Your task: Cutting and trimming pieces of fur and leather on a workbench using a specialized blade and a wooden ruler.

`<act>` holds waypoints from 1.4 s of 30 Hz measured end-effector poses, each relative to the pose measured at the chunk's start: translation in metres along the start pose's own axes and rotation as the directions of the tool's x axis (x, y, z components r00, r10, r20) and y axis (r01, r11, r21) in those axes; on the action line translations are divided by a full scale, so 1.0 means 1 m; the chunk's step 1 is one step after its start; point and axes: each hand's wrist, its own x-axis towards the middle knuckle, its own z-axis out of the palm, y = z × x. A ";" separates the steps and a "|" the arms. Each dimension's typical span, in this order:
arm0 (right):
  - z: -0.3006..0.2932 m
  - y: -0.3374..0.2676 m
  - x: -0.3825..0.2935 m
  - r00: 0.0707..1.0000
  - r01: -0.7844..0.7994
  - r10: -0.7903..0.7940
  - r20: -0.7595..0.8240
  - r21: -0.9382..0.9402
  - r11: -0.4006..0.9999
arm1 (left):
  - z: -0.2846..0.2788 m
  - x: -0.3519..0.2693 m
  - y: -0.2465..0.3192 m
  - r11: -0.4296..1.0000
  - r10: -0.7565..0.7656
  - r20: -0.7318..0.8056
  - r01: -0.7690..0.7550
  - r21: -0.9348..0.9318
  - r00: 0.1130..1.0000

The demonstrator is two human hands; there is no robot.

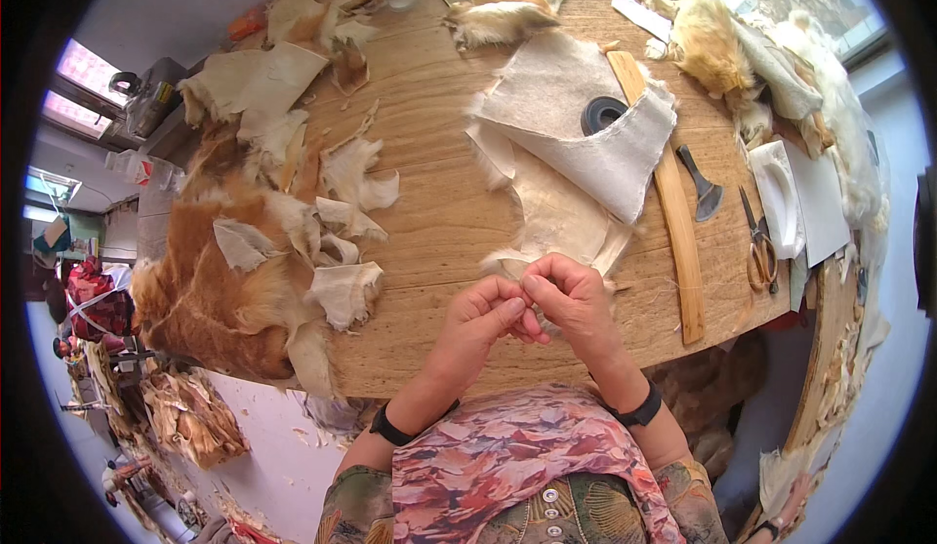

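My left hand [487, 315] and my right hand [572, 297] meet above the table's near edge, fingertips pinched together. Anything between the fingers is too small to make out. Just beyond them lies a pale piece of fur hide [556, 196], skin side up, with its upper part [545, 86] folded over. A roll of black tape [604, 114] rests on the hide, partly covered by the fold. Right of the hide, a long wooden strip [679, 244] runs toward the near edge, its far part passing under the fold. Faint thread-like strands cross near the strip.
On the wooden table [432, 215], a dark fan-shaped blade [704, 189] and scissors [761, 251] lie right, beside white foam [777, 196]. Brown fur [219, 280] and pale hide scraps [348, 291] cover the left. More furs [505, 21] lie behind. Another hand [798, 491] shows lower right.
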 end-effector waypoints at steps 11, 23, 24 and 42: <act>-0.021 0.004 0.004 0.991 -0.090 0.105 -0.086 0.170 0.981 | -0.002 0.000 0.000 0.999 -0.008 0.034 0.009 -0.047 0.999; -0.007 -0.005 -0.003 0.999 -0.020 0.016 -0.030 -0.144 0.989 | -0.023 0.002 -0.009 0.984 0.177 -0.156 -0.179 -0.004 0.972; -0.007 -0.005 -0.003 1.000 -0.019 0.015 -0.026 -0.145 0.989 | -0.025 0.001 -0.010 0.989 0.137 -0.094 -0.141 -0.042 0.986; -0.005 0.005 -0.005 0.998 0.019 -0.036 -0.056 -0.276 0.961 | -0.006 0.002 0.001 0.987 0.132 -0.272 -0.153 -0.055 0.953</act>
